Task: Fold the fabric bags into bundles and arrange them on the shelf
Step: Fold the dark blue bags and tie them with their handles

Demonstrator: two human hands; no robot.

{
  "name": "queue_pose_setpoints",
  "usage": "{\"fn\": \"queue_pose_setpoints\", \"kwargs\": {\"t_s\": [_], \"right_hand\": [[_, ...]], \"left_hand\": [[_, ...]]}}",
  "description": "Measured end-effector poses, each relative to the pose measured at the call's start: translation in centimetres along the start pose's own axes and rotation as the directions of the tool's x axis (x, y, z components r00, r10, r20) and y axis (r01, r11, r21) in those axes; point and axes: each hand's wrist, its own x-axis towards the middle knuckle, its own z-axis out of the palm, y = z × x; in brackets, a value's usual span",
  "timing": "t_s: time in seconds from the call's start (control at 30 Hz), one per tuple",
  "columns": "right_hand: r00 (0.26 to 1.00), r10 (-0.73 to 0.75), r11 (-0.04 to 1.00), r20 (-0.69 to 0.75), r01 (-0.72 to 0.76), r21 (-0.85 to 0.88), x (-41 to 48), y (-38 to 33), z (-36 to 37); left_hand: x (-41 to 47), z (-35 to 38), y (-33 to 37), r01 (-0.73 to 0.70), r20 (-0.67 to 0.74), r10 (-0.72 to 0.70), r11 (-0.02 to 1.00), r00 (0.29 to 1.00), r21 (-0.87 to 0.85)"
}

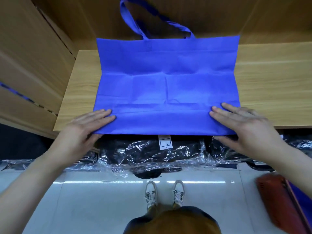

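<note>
— What is at the left side?
— The left hand (87, 125) holds the near left corner of the blue bag (167, 85). Its fingers lie straight and flat on top of the fabric. The thumb goes under the edge, so the corner is pinched between them.
— And where is the bag?
— It lies spread flat on the wooden shelf (270, 85), with creases across it. Its near edge hangs a little over the front of the shelf. The two handles (130, 21) point away from the person, toward the back wall.
— What is below it?
— Dark packs (148, 154) in clear plastic, with a white label (164, 143) just under the bag's edge. Lower, two white shoes (150, 193) stand on a pale floor (84, 200).
— And the right side?
— The right hand (243, 127) grips the near right corner in the same way: flat fingers above, thumb below. At the bottom right is a red thing (276, 201), too blurred to name, perhaps a basket.
</note>
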Motion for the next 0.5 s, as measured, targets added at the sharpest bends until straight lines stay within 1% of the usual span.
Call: {"fn": "queue_pose_setpoints", "kwargs": {"t_s": [0.07,0.1,0.13,0.17,0.2,0.23,0.27,0.33,0.4,0.43,0.47,0.5], "right_hand": [[0.998,-0.034,0.992,-0.059,0.041,0.121,-0.7,0.5,-0.5],[0.998,-0.012,0.98,-0.061,0.024,0.198,-0.8,0.5,-0.8],[0.999,0.032,0.953,-0.039,-0.019,0.304,-0.9,0.4,-1.2],[0.994,0.111,0.896,0.008,-0.104,0.431,-1.0,0.4,-1.7],[0.979,0.192,0.793,0.061,-0.192,0.578,-1.0,0.5,-2.1],[0.961,0.243,0.655,0.135,-0.265,0.708,-0.9,0.7,-2.5],[0.944,0.261,0.519,0.203,-0.315,0.795,-0.9,1.0,-2.7],[0.924,0.32,0.43,0.21,-0.339,0.837,-0.6,1.3,-3.1],[0.892,0.416,0.32,0.176,-0.324,0.89,0.0,1.0,-3.0],[0.87,0.461,0.273,0.173,-0.325,0.906,0.4,0.8,-2.8],[0.839,0.509,0.225,0.191,-0.344,0.912,0.8,0.5,-2.6],[0.814,0.543,0.203,0.207,-0.366,0.908,1.2,0.5,-2.0]], "left_hand": [[-0.9,-0.3,0.0,0.026,-0.055,-0.031,0.996,0.998,-0.089],[-1.1,-0.5,0.2,0.073,-0.069,-0.086,0.982,0.994,-0.173],[-1.1,-0.9,0.5,0.146,-0.073,-0.172,0.95,0.982,-0.276],[-1.0,-1.2,0.7,0.221,-0.072,-0.267,0.899,0.961,-0.379],[-0.8,-1.5,0.7,0.29,-0.066,-0.357,0.841,0.932,-0.457],[-0.6,-1.6,0.6,0.335,-0.065,-0.422,0.795,0.904,-0.505],[-0.4,-1.7,0.6,0.357,-0.071,-0.46,0.768,0.885,-0.532],[0.1,-1.8,1.1,0.352,-0.098,-0.514,0.702,0.852,-0.618],[0.7,-1.8,1.9,0.296,-0.131,-0.559,0.607,0.819,-0.738],[1.1,-1.7,2.2,0.281,-0.135,-0.574,0.577,0.808,-0.767],[1.5,-1.4,2.3,0.289,-0.138,-0.587,0.574,0.798,-0.766],[1.9,-1.0,2.2,0.317,-0.143,-0.608,0.583,0.781,-0.748]]}}
